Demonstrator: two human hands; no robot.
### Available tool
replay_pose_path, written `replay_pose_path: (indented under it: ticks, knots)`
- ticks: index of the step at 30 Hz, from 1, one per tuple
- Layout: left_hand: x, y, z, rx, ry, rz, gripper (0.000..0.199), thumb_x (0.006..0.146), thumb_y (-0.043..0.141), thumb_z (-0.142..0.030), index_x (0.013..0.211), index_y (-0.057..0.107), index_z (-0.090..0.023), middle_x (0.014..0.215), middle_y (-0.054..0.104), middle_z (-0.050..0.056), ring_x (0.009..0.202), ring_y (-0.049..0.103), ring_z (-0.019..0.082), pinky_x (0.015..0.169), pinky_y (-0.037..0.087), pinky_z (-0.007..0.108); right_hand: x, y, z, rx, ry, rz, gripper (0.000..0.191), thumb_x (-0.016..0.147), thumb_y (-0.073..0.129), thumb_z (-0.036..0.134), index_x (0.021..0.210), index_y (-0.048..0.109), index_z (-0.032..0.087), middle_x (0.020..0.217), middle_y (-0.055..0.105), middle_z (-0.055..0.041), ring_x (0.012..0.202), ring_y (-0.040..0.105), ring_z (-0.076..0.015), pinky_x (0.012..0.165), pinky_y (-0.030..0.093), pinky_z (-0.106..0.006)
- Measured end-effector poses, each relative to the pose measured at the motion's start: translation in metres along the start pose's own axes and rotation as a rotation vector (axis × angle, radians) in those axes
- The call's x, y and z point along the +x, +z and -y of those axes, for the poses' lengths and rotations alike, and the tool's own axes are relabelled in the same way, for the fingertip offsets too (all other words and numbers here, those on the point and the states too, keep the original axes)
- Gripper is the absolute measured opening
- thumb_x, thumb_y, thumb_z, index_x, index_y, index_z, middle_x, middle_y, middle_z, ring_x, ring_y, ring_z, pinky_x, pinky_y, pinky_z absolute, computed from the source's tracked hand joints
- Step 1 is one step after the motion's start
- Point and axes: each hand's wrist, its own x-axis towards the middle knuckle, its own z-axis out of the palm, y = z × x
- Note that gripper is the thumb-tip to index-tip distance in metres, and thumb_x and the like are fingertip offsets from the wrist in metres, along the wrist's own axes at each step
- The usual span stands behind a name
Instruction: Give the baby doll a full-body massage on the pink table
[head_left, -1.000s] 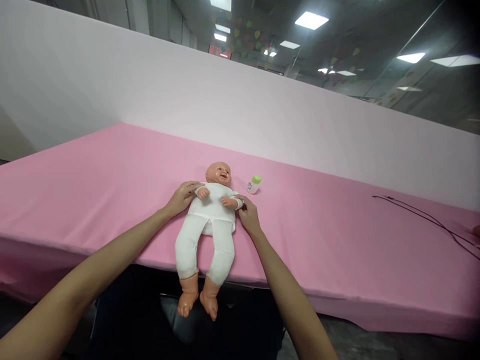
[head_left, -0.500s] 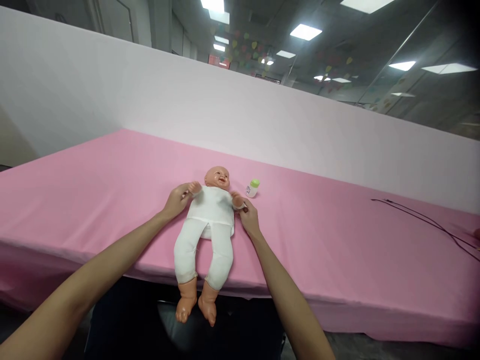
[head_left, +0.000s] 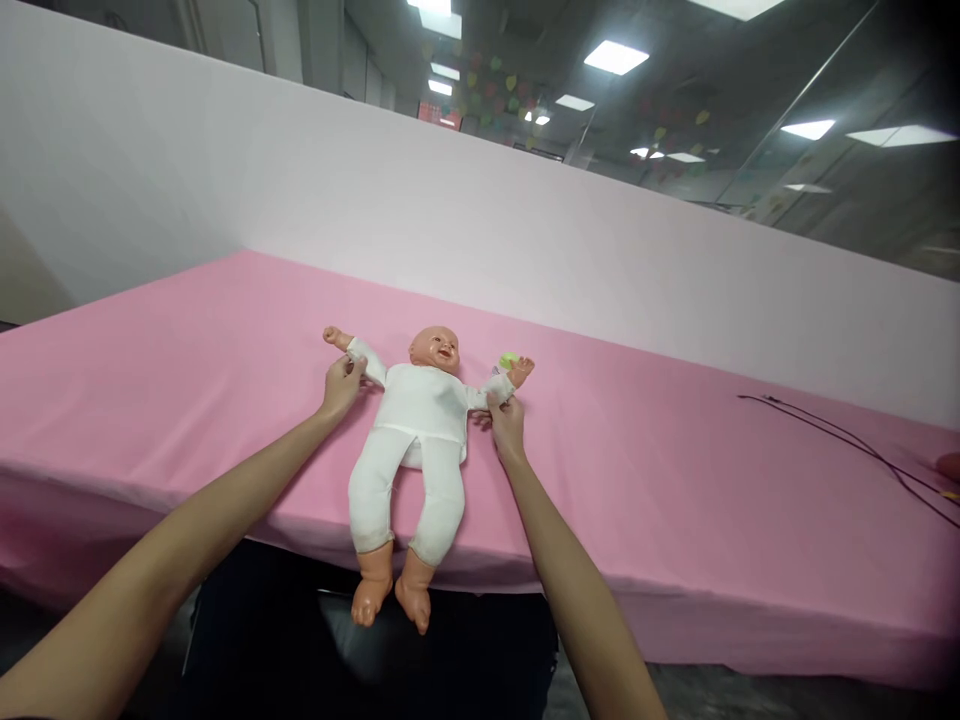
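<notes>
A baby doll (head_left: 424,405) in a white top and white trousers lies on its back on the pink cloth, its bare feet over the front edge. Both doll arms are spread out to the sides. My left hand (head_left: 343,385) is closed on the sleeve of the doll's arm at the left. On the other side my right hand (head_left: 507,420) pinches the other sleeve near the wrist. Just behind that doll hand is a small bottle with a green cap (head_left: 508,359), mostly hidden by the arm.
The pink cloth (head_left: 660,480) covers a wide table, with a white partition (head_left: 480,230) along its back. Dark thin cables (head_left: 825,428) lie at the right. A reddish object (head_left: 949,465) shows at the right edge.
The doll's arms have swung outward and up, away from its body, with my hands on the sleeves. Its right-side arm now covers much of the bottle.
</notes>
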Motion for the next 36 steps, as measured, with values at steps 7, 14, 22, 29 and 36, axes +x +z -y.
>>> replay_pose_path:
  ticks: [7,14,22,29,36]
  knots:
    - [-0.011,0.002,-0.012,0.323,0.315,0.172,0.021,0.096,0.059,-0.036,0.095,0.068,-0.017,0.09,0.073,0.006,0.078,0.067,0.021,0.072,0.054,0.033,-0.003,0.001,0.0,-0.176,-0.186,0.155,0.033,0.082,0.068,0.035,0.111,0.07,0.019,0.097,0.079,-0.0064,0.078,0.074,-0.0204,0.066,0.059,-0.03]
    - [-0.023,0.008,-0.026,0.552,0.728,0.475,0.036,0.097,0.052,-0.02,0.122,0.077,-0.027,0.133,0.07,0.009,0.124,0.062,0.027,0.107,0.049,0.048,-0.011,0.004,0.005,-0.385,-0.472,0.321,0.046,0.076,0.05,0.015,0.114,0.075,0.022,0.126,0.074,-0.0074,0.122,0.066,-0.0242,0.112,0.049,-0.045]
    - [-0.016,0.01,-0.016,0.236,0.264,0.174,0.026,0.097,0.06,-0.04,0.104,0.07,-0.017,0.099,0.076,0.009,0.085,0.07,0.022,0.075,0.058,0.034,-0.005,0.006,0.002,-0.095,-0.113,0.138,0.03,0.085,0.066,0.037,0.109,0.064,0.02,0.082,0.076,-0.0038,0.064,0.069,-0.0184,0.057,0.056,-0.029]
    - [-0.002,0.003,-0.005,-0.054,-0.05,0.009,0.039,0.09,0.069,-0.056,0.089,0.061,-0.018,0.075,0.069,0.006,0.062,0.067,0.019,0.058,0.056,0.031,-0.001,0.001,0.005,0.03,0.002,0.032,0.054,0.081,0.076,0.067,0.098,0.061,0.018,0.069,0.075,-0.0061,0.052,0.066,-0.0161,0.044,0.049,-0.023]
    - [-0.011,0.002,-0.021,0.365,0.477,0.438,0.026,0.093,0.058,-0.024,0.108,0.079,-0.022,0.117,0.076,0.008,0.11,0.067,0.027,0.098,0.054,0.043,-0.007,0.0,0.005,-0.249,-0.32,0.247,0.032,0.084,0.061,0.023,0.113,0.075,0.021,0.112,0.08,-0.0067,0.1,0.075,-0.0233,0.089,0.061,-0.037]
